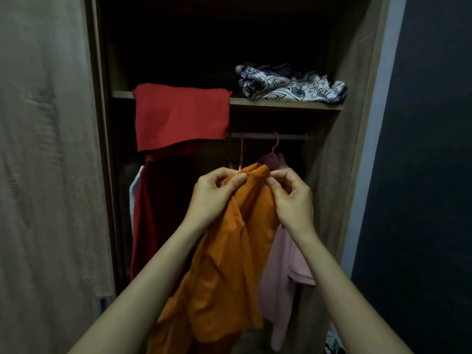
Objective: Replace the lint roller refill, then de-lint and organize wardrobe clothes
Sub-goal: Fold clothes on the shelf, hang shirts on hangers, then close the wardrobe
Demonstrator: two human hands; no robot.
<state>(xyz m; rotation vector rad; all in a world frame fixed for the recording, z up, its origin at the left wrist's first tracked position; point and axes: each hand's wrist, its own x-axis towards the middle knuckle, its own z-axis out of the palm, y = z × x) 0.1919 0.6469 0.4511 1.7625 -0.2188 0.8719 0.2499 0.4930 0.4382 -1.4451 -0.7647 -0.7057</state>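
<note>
While two hands [217, 192] [291, 198] grip, one orange garment [224, 251]

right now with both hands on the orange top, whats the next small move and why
Probably lift the orange top toward the rail and hook it on. The left hand and right hand pinch its collar just below the rail, beside the hung pink top; its own hanger is hidden, so check first.

orange cloth garment [224, 251] bottom cut off by frame edge; pink plastic hanger [272, 155] mostly hidden behind it; top shelf interior pitch dark.
</note>
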